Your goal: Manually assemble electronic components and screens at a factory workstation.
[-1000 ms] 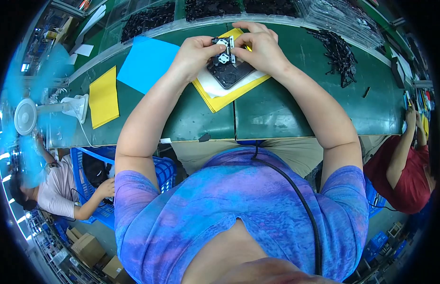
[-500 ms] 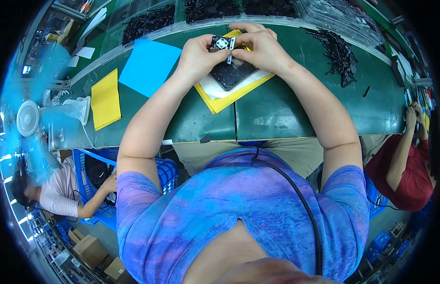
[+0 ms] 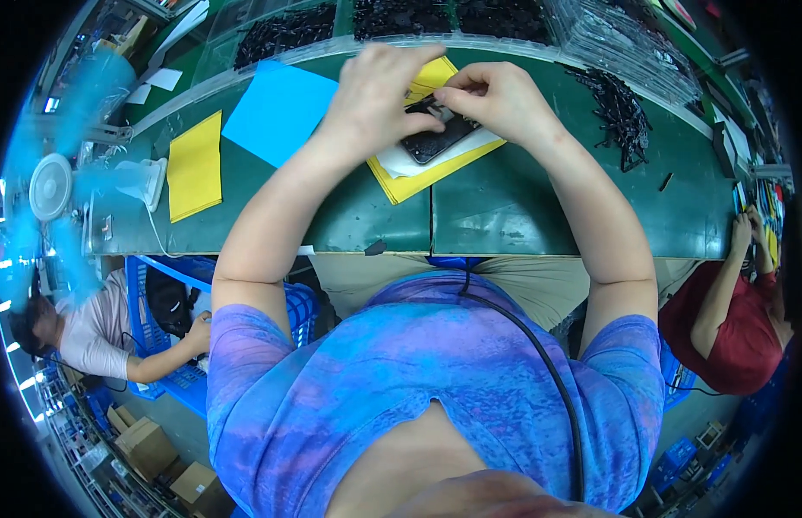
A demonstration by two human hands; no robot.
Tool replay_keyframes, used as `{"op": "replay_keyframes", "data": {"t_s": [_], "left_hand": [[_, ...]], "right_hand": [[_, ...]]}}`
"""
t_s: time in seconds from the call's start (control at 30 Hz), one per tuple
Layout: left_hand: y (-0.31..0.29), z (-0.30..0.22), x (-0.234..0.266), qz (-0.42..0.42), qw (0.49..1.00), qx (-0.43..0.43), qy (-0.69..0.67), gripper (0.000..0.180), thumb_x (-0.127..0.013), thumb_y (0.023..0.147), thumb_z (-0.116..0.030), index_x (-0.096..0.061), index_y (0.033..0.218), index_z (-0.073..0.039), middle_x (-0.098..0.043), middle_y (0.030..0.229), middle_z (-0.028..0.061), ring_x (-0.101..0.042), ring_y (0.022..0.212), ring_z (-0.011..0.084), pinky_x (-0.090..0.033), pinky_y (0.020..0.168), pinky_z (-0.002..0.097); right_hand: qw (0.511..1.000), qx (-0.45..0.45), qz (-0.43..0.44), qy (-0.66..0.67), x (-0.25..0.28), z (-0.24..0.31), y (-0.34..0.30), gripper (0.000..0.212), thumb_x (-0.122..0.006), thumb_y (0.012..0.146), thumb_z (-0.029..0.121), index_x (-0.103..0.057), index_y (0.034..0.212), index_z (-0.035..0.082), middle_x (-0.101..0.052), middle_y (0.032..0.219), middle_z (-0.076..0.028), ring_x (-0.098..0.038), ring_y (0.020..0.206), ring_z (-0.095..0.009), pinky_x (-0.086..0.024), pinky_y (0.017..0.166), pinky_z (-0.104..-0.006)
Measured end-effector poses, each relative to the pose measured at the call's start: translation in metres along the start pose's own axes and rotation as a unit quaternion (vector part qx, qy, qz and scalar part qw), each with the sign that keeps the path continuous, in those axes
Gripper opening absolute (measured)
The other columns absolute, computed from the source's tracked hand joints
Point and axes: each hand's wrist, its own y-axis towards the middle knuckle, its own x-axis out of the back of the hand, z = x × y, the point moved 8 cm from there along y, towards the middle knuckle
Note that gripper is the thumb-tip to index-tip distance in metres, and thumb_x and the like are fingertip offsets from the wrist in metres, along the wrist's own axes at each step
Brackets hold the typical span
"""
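A black, phone-like flat device (image 3: 435,145) lies on white paper (image 3: 394,161) over a yellow sheet (image 3: 401,187). Above its left part is my left hand (image 3: 377,97), index finger and thumb stretched well apart, the thumb tip over the device. The palm hides what is beneath it. My right hand (image 3: 503,102) is at the device's upper right, thumb and index finger brought together. Just below those fingertips shows a small greyish piece (image 3: 439,112). Whether the fingers grip it is too small to make out.
A blue sheet (image 3: 276,112) and yellow papers (image 3: 195,168) lie left on the green table (image 3: 505,207). Black strip-like parts (image 3: 624,116) are heaped at right. Clear trays (image 3: 289,39) of black parts line the back. A small white fan (image 3: 51,188) stands left. Co-workers sit on both sides.
My left hand has let go of the black piece with the white ring pattern, which is out of sight, and its fingers have spread. My right hand has drawn slightly right and down.
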Motion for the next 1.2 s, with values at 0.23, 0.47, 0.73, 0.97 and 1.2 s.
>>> {"op": "replay_keyframes", "data": {"t_s": [0.23, 0.47, 0.73, 0.97, 1.2], "left_hand": [[-0.035, 0.046, -0.028, 0.333, 0.902, 0.23, -0.15, 0.039, -0.087, 0.068, -0.029, -0.072, 0.091, -0.001, -0.071, 0.084, 0.0151, -0.069, 0.079, 0.029, -0.054, 0.072, 0.0381], [-0.034, 0.001, -0.043, 0.317, 0.919, 0.168, -0.164, 0.02, -0.079, 0.075, -0.015, -0.07, 0.082, 0.002, -0.07, 0.078, 0.0144, -0.07, 0.073, 0.0256, -0.054, 0.068, 0.0357], [-0.044, -0.011, -0.062, 0.286, 0.911, 0.205, -0.214, 0.022, -0.083, 0.075, -0.014, -0.067, 0.08, -0.001, -0.069, 0.075, 0.0111, -0.069, 0.069, 0.0203, -0.054, 0.064, 0.0322], [-0.043, -0.019, -0.064, 0.254, 0.919, 0.212, -0.215, 0.024, -0.085, 0.073, -0.015, -0.065, 0.076, -0.002, -0.069, 0.074, 0.0118, -0.068, 0.067, 0.0229, -0.053, 0.062, 0.0343], [-0.049, -0.018, -0.07, 0.241, 0.92, 0.218, -0.219, 0.027, -0.087, 0.072, -0.016, -0.065, 0.077, -0.001, -0.068, 0.072, 0.0098, -0.068, 0.067, 0.018, -0.054, 0.062, 0.0311]], "right_hand": [[0.994, -0.049, 0.031, 0.089, 0.004, -0.017, -0.012, 0.032, -0.079, 0.081, 0.027, -0.075, 0.098, 0.001, -0.073, 0.087, -0.009, -0.069, 0.077, -0.014, -0.055, 0.074, -0.0295], [0.992, 0.123, -0.025, 0.021, 0.014, -0.014, -0.059, 0.033, -0.084, 0.073, 0.017, -0.072, 0.1, 0.003, -0.072, 0.104, -0.009, -0.067, 0.096, -0.022, -0.053, 0.089, -0.0347], [0.99, 0.141, 0.02, 0.011, 0.02, -0.04, -0.079, 0.037, -0.086, 0.067, 0.009, -0.071, 0.101, 0.003, -0.071, 0.116, -0.01, -0.063, 0.106, -0.025, -0.048, 0.095, -0.0372], [0.989, 0.144, 0.032, 0.021, 0.021, -0.043, -0.082, 0.036, -0.086, 0.066, 0.006, -0.072, 0.099, 0.003, -0.072, 0.115, -0.01, -0.063, 0.105, -0.025, -0.049, 0.094, -0.0365], [0.985, 0.171, 0.027, -0.011, 0.022, -0.037, -0.081, 0.034, -0.086, 0.067, 0.011, -0.074, 0.097, 0.004, -0.073, 0.11, -0.009, -0.064, 0.099, -0.025, -0.054, 0.085, -0.0352]]}}
